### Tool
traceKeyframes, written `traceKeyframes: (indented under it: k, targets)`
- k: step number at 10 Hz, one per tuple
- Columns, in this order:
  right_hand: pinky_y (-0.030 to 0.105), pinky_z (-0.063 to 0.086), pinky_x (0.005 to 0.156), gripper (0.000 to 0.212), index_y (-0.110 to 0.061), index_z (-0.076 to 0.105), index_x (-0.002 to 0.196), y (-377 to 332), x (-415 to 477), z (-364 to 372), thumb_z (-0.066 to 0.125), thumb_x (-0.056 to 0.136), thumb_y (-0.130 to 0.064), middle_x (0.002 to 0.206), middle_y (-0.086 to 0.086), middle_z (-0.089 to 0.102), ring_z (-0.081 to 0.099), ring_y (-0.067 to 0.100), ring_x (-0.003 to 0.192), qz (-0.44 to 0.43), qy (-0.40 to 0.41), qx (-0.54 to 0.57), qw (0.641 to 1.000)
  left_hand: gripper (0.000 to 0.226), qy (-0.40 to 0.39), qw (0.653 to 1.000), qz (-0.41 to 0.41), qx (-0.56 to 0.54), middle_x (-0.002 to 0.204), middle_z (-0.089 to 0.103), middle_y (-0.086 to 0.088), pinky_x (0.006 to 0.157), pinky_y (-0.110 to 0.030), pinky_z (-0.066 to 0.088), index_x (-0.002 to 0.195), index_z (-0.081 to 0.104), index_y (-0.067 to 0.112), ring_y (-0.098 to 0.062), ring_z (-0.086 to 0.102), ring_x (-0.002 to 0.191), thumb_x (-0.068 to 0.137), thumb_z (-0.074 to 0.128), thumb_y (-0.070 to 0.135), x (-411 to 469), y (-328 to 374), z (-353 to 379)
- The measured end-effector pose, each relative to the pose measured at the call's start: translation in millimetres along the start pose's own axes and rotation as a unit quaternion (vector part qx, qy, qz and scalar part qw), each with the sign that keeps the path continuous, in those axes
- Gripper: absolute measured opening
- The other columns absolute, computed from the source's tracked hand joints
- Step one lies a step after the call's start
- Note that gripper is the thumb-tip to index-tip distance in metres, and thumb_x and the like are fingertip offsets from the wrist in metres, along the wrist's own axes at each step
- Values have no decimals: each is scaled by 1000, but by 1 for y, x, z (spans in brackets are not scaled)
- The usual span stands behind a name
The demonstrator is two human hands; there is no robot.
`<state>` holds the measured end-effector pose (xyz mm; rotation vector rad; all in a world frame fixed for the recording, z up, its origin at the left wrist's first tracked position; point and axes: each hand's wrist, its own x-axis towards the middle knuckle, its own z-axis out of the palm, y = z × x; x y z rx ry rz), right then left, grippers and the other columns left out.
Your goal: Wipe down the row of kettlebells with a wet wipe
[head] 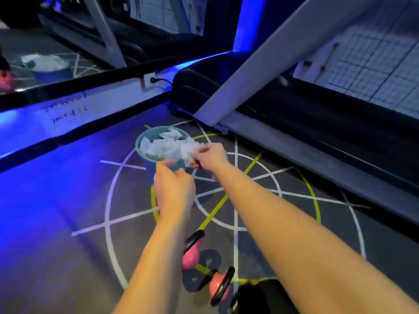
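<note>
Both my arms reach forward to a blue bin (145, 141) full of crumpled white wipes. My right hand (212, 155) pinches a white wet wipe (189, 149) at the bin's right rim. My left hand (174, 186) hovers at the bin's near side with its fingers curled; whether it holds anything is hidden. Two pink kettlebells with black handles stand on the floor below my arms, one (190, 257) ahead of the other (218, 284). A dark kettlebell (256, 295) shows partly at the bottom edge.
A treadmill (294, 123) with a grey upright runs along the right. A mirror wall (68, 64) with a blue light strip lies to the left, and a plug sits in a wall socket (150, 80). White and yellow lines mark the grey floor (249, 200).
</note>
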<state>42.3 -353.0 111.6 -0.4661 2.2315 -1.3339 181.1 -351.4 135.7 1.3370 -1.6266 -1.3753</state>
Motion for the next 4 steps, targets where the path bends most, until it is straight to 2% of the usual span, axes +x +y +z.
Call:
traceKeyframes:
  k: [1,2,3,4]
  targets:
    - [40,50,100,53,-17,63,130,-32,31,16,80,80,-23,122,9,68,65,26,111,-44,-5,-56,997,26,14,1000,23,-1,119,62,-11,91,-42,48,120,54,18,-32,61,108,97,47,10,10,2,14]
    - [34,45,101,49,-16,59,137,-25,33,14,69,90,-24,131,10,64,58,28,121,-59,-19,-118,991,27,-3,1000,-11,-18,121,61,-9,94,-44,49,119,55,20,-30,60,110,95,46,9,21,0,28]
    - [33,47,102,48,-18,61,135,10,17,-9,72,89,-25,130,6,64,60,24,121,-31,-30,-135,990,25,-23,999,-20,-15,123,61,-9,91,-37,47,115,55,21,-28,59,111,94,49,8,20,0,42]
    - [27,44,98,48,-19,59,138,42,1,-50,68,91,-26,132,7,62,58,23,123,-17,-1,-175,985,22,-56,998,6,11,123,61,-9,99,-42,46,111,55,22,-28,58,113,94,50,11,6,6,61]
